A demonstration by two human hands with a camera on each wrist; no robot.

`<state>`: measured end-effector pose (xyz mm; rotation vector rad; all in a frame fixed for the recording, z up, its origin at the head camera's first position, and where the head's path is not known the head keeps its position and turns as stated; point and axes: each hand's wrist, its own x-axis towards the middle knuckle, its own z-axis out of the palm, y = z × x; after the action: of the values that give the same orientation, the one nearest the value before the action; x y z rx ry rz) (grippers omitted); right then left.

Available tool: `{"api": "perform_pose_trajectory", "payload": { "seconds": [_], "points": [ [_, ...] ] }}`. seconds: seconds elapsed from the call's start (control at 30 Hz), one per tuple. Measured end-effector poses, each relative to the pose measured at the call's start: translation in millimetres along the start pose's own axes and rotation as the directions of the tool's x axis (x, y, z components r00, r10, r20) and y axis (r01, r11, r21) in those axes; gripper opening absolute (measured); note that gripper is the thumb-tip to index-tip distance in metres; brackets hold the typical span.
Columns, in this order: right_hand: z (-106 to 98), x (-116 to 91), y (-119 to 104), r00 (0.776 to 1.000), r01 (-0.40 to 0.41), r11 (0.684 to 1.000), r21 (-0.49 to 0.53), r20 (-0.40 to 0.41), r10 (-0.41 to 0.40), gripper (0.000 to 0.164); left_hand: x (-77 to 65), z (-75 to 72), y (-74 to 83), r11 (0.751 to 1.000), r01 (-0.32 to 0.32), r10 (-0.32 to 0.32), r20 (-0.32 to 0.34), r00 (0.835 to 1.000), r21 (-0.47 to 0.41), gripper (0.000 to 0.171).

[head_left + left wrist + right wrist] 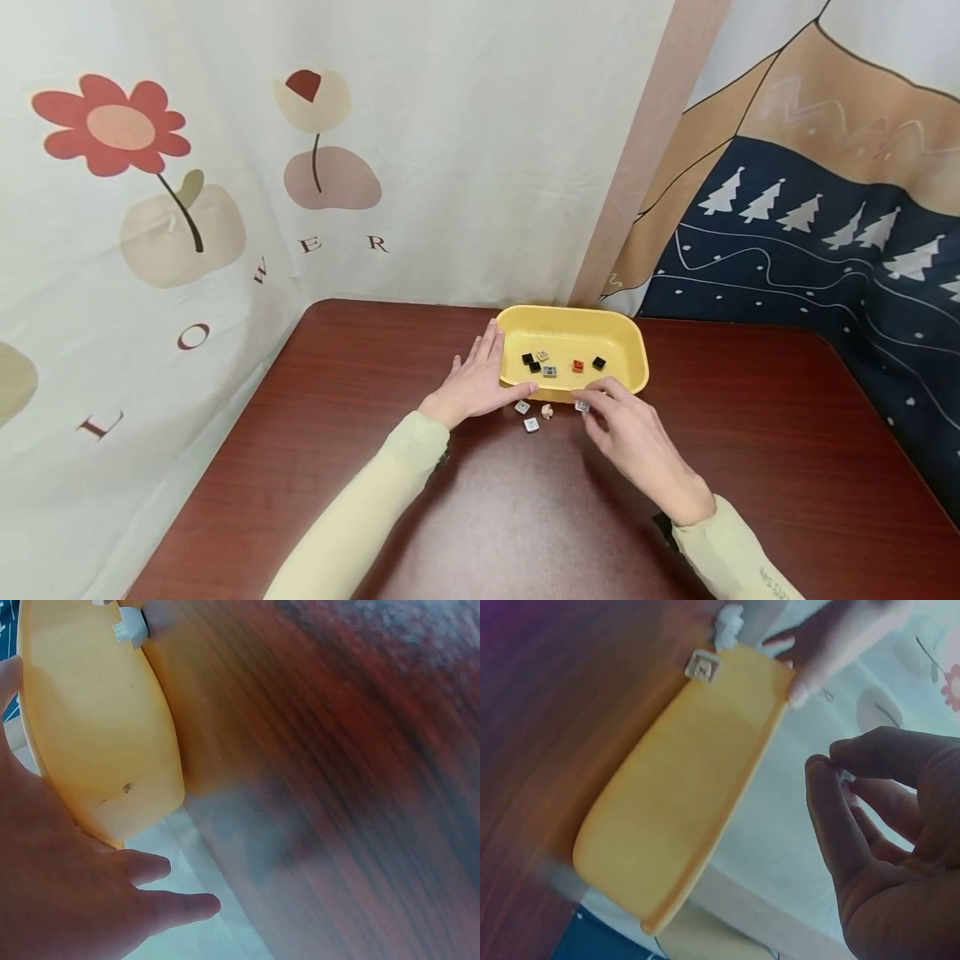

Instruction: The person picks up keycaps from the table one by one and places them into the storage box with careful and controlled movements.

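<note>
A yellow plastic tray [637, 346] lies near the table's back edge. Inside it are several small square pieces that look like keycaps, among them a red keycap [577, 366], a black keycap [599, 362] and a grey keycap [550, 372]. My left hand [478, 379] rests against the tray's left end, fingers straight along the side and thumb along the near rim. At the near rim, my right hand [633, 433] pinches a whitish keycap [847, 776] between thumb and index finger; the fingertips hide most of it.
In front of the tray, between my hands, lie a white keycap [531, 425], another light keycap [522, 407] and a small beige piece [547, 411]. The dark red-brown table [510, 517] meets a printed curtain [465, 167] behind the tray.
</note>
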<state>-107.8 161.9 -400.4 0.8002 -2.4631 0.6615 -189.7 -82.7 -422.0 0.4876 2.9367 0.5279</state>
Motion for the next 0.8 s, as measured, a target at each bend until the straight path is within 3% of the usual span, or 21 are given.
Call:
{"api": "perform_pose_trajectory", "payload": {
  "seconds": [0.17, 0.5, 0.8],
  "points": [
    [-8.4, 1.9, 6.2, 0.998, -0.038, 0.999, -0.003, -0.043, 0.038, 0.029, -0.7, -1.2, 0.3, 1.000, 0.009, -0.009, 0.018, 1.000, -0.006, 0.115],
    [-15.1, 7.8, 19.2, 0.982, -0.185, 0.983, 0.006, -0.032, 0.185, 0.033, -0.1, -0.9, -0.7, 1.000, 0.002, -0.002, 0.013, 1.000, -0.004, 0.116],
    [-15.2, 16.6, 29.1, 0.969, -0.239, 0.971, 0.024, -0.063, 0.240, 0.029, 0.0, 0.1, -0.6, 1.000, 0.000, 0.000, 0.010, 1.000, 0.001, 0.116]
  ]
}}
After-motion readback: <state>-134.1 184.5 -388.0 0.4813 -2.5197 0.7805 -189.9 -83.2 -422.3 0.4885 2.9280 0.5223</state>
